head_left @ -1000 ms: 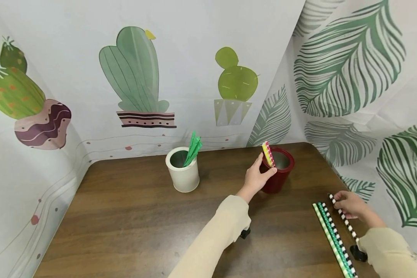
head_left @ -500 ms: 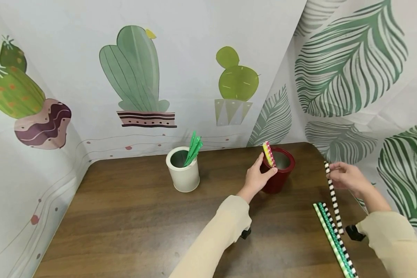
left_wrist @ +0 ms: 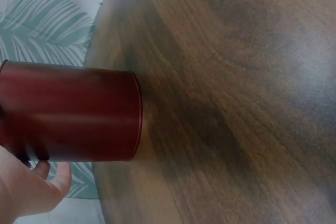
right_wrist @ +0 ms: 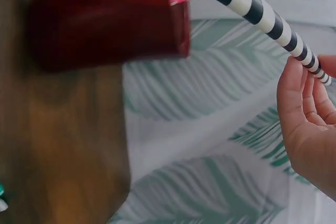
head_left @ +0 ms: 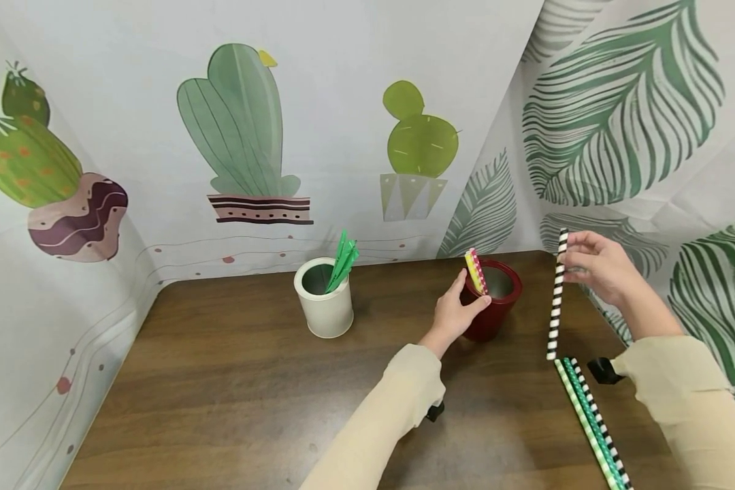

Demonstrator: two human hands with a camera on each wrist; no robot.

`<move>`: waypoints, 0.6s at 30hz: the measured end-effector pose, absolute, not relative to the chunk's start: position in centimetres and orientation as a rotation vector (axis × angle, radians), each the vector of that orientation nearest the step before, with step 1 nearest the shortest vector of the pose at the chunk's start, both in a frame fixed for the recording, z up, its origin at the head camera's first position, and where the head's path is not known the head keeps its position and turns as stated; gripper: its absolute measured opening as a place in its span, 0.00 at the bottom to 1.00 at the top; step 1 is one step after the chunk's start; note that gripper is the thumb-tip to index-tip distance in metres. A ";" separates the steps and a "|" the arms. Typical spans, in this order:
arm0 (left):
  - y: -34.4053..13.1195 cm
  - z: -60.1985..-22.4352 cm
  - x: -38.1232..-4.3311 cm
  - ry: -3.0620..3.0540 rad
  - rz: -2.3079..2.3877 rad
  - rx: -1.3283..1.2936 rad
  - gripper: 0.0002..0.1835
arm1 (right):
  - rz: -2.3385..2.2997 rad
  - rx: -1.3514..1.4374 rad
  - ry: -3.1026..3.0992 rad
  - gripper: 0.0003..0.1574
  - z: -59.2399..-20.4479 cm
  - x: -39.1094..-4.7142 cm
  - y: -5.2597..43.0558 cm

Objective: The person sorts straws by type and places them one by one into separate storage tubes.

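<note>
A black-and-white striped paper straw (head_left: 557,299) stands nearly upright in the air, its top part pinched by my right hand (head_left: 603,265). In the right wrist view the same straw (right_wrist: 252,9) slants across the top, with the fingertips at its far end. To the left is a dark red can (head_left: 486,323), steadied on the table by my left hand (head_left: 456,314), whose thumb and fingers grip it near the rim. Inside the can lean yellow and pink-patterned straws (head_left: 476,271). The left wrist view has the can's wall (left_wrist: 73,111) lying sideways, hiding its opening.
A white can (head_left: 329,315) with green straws (head_left: 343,262) stands farther left. Several straws lie side by side at the right: pale green (head_left: 584,423), green (head_left: 594,422) and black-and-white (head_left: 600,422). A printed cloth (head_left: 343,102) hangs behind the wooden table (head_left: 239,395).
My right hand has lifted the black-and-white straw off the table and carried it up and left, tilting it upright beside the red can. My left hand keeps its place on the can.
</note>
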State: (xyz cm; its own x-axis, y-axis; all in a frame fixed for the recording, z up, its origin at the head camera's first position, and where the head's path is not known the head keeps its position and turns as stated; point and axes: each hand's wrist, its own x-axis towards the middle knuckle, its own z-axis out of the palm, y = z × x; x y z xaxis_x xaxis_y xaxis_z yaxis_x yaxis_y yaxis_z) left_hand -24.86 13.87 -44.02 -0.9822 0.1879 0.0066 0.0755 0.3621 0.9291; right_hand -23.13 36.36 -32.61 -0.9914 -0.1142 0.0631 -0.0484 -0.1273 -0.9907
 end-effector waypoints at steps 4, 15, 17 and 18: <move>13.9 -43.9 -24.7 2.481 1.714 0.226 0.38 | -2.532 -0.228 1.872 0.15 -31.1 -23.7 35.4; 13.8 -43.9 -24.7 2.517 1.699 0.218 0.38 | -2.939 -0.128 1.740 0.16 -30.0 -25.5 34.5; 13.8 -43.9 -24.7 2.518 1.696 0.219 0.38 | -2.953 -0.107 1.768 0.16 -30.3 -25.8 34.3; 13.8 -43.9 -24.7 2.516 1.696 0.219 0.38 | -2.950 -0.100 1.792 0.17 -30.5 -25.9 34.2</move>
State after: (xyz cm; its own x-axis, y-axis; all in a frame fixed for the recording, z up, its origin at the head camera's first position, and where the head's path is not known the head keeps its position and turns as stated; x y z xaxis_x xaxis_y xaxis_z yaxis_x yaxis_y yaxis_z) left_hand -24.71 13.84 -43.86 -0.9847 0.1742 -0.0026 0.0629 0.3696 0.9270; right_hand -25.89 34.20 -30.54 -0.9503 0.2324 0.2072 -0.2910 -0.4264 -0.8564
